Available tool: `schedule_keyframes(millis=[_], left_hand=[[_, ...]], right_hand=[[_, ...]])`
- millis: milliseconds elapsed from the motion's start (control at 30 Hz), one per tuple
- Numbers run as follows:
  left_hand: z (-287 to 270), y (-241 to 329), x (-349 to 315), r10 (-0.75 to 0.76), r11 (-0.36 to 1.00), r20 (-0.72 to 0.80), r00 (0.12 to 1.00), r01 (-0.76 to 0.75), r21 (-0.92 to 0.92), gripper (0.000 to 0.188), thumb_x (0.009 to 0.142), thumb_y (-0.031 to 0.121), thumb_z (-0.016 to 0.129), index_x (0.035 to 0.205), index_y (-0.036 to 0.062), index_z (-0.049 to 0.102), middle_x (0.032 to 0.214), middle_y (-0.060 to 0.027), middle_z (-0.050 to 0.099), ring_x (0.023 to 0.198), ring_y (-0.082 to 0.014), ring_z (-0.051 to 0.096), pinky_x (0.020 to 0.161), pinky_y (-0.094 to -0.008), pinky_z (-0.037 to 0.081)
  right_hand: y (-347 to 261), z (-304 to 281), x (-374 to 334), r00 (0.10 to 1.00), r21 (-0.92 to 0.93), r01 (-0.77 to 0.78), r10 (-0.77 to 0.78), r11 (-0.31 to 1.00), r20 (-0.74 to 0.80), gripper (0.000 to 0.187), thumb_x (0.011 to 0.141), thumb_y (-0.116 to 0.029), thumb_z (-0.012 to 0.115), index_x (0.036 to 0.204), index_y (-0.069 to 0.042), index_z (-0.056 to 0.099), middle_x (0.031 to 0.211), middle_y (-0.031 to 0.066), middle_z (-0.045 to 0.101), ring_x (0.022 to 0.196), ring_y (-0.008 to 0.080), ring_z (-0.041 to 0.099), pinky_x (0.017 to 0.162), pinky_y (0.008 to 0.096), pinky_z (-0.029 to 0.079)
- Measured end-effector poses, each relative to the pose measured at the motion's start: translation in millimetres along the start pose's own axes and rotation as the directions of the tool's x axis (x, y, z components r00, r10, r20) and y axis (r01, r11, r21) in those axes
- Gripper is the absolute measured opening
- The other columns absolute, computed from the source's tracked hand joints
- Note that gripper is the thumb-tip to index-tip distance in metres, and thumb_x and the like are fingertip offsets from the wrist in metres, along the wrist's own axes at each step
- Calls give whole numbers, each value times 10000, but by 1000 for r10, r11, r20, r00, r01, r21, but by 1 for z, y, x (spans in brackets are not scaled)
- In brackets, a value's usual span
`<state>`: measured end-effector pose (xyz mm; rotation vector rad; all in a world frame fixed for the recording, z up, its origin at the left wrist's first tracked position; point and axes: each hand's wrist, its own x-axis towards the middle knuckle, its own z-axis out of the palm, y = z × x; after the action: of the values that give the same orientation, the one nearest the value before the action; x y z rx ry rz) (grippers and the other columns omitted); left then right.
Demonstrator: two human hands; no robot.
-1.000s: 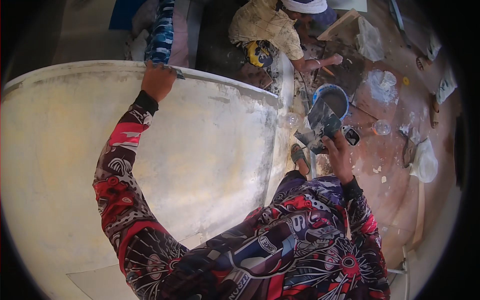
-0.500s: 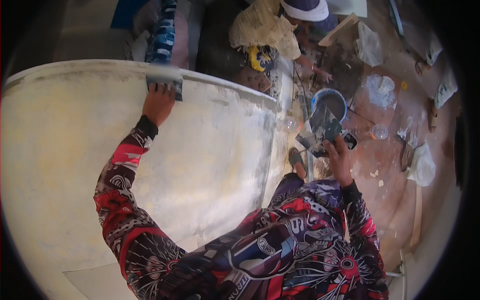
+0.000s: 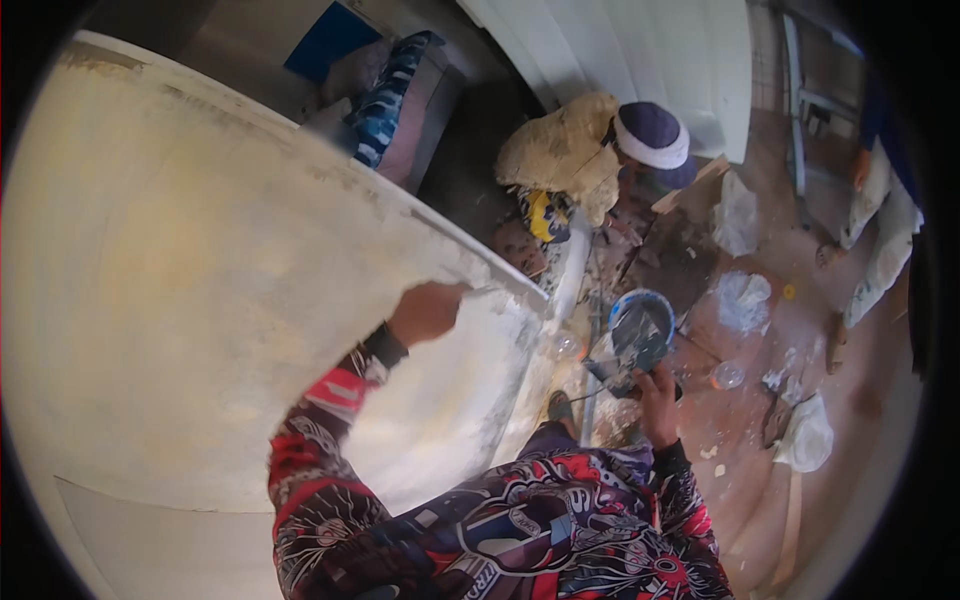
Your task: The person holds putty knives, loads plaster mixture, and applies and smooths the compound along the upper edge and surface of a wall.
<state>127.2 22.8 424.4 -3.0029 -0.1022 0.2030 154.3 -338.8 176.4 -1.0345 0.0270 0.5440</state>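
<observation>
My left hand (image 3: pixel 428 312) is closed on a flat scraper (image 3: pixel 480 291), seen nearly edge-on, just in front of the pale plastered wall panel (image 3: pixel 250 260) near its top edge. Whether the blade touches the surface I cannot tell. In my right hand (image 3: pixel 657 408) is a dark, flat plate (image 3: pixel 640 352) smeared with grey plaster. It is gripped at its near edge, and from this angle it overlaps the near side of a blue-rimmed bucket (image 3: pixel 645 294) on the floor. Grey material shows inside the bucket.
Beyond the bucket a co-worker in a dark-and-white hat (image 3: pixel 652 137) crouches. A clear plastic bottle (image 3: pixel 568 346) lies by the panel's end. Plastic bags (image 3: pixel 806 435) and scraps litter the floor to the right. Another person's arm (image 3: pixel 868 145) shows at far right.
My left hand has come off the panel's top edge and moved right and nearer, turning the scraper edge-on. My right hand with the plate sits lower in view. The whole view has turned.
</observation>
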Motion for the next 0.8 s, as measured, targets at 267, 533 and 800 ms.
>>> schedule_keyframes(millis=[267,533,800], left_hand=[[-78,-60,11,357,799,-245,902,-158,580,342,826,143,590,1158,188,664,1106,-54,688,1076,-231,606,965,-554,396],[-160,-127,57,356,376,-80,931,-64,925,286,865,181,564,1120,105,669,1164,-59,668,1174,-276,567,1016,-576,385],[-176,-145,72,468,319,-71,881,-94,943,253,854,207,577,1027,78,708,1031,-73,698,1065,-278,603,988,-558,397]], right_hand=[[-30,9,-2,999,-18,-39,39,999,-13,212,952,-62,537,1155,-43,595,1027,-10,628,879,87,599,732,269,541],[-26,17,-10,999,5,-22,22,1000,-44,213,963,-93,543,1166,-43,583,1042,17,630,875,94,602,695,271,547],[-3,3,-3,994,-32,-80,77,996,-74,239,962,-97,545,1189,-32,581,1043,36,642,859,118,630,705,290,582]])
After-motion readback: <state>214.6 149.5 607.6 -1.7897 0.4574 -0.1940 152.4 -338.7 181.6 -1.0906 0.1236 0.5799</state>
